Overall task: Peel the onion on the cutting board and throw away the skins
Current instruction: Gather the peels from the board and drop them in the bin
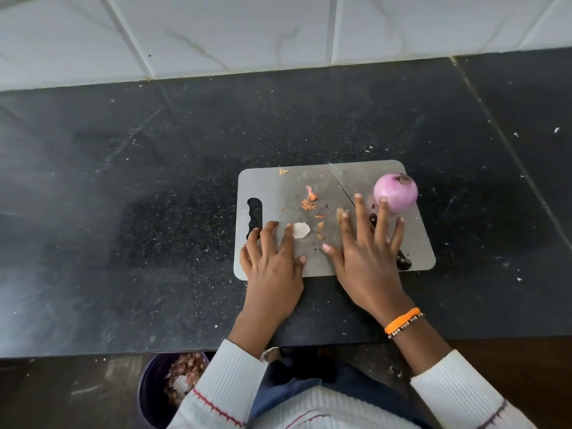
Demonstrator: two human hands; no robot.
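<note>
A peeled purple onion (397,191) stands at the far right of the grey cutting board (278,187). Small orange skin scraps (309,203) and a pale skin piece (301,229) lie on the board's middle. My left hand (272,261) rests flat on the board's near left, its fingers spread, one fingertip touching the pale piece. My right hand (368,252) lies spread over the board's right half, covering part of a black-handled knife (404,261), with its fingertips just short of the onion. Neither hand holds anything.
The board lies on a black speckled counter (154,212) with a white tiled wall (216,32) behind. A dark bin (151,394) holding onion skins stands on the floor below the counter's front edge, to the left of my body.
</note>
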